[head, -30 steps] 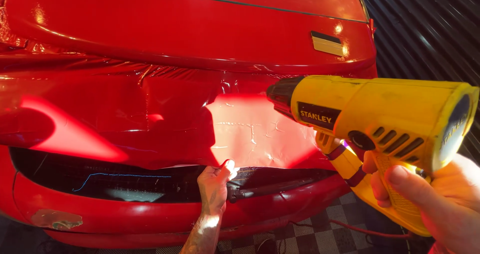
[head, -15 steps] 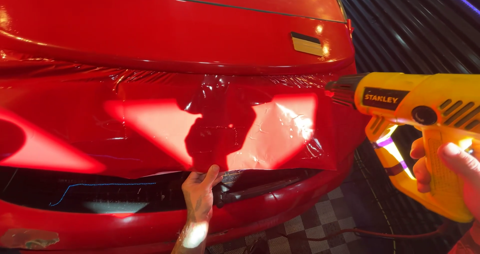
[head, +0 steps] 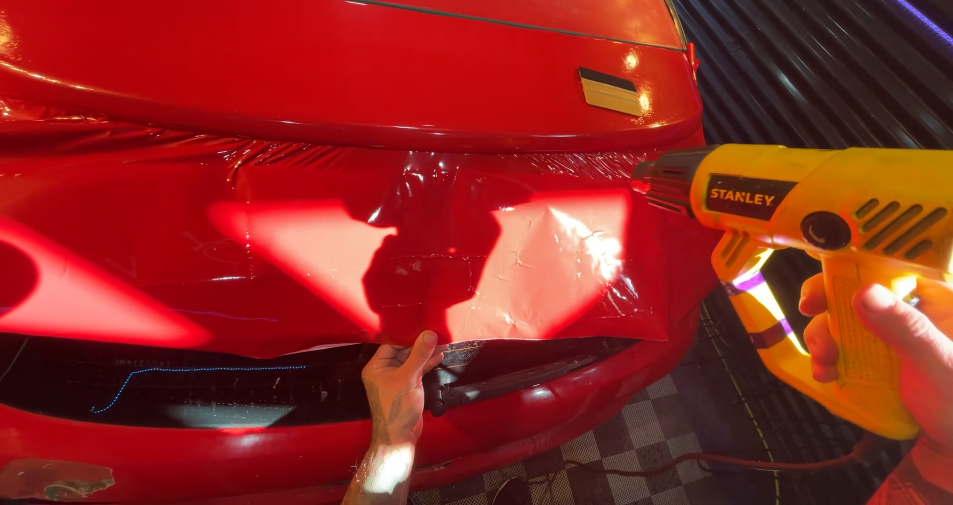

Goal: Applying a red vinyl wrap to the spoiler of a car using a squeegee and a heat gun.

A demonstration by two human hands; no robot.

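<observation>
Our right hand (head: 893,351) is wrapped around the grip of the yellow heat gun (head: 804,217), and our left hand (head: 397,386) pinches the lower edge of the red vinyl film (head: 417,257). We judge the film thin, soft and stretchy, best held by that free edge. It drapes wrinkled over the red car bumper (head: 556,416), below the trunk lid (head: 347,68).

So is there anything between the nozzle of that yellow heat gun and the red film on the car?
Nothing visible. The heat gun, held in the right hand, points its nozzle at the red film across open air near the film's right edge. The left hand grips the film's lower edge, well below and left of the nozzle.
</observation>
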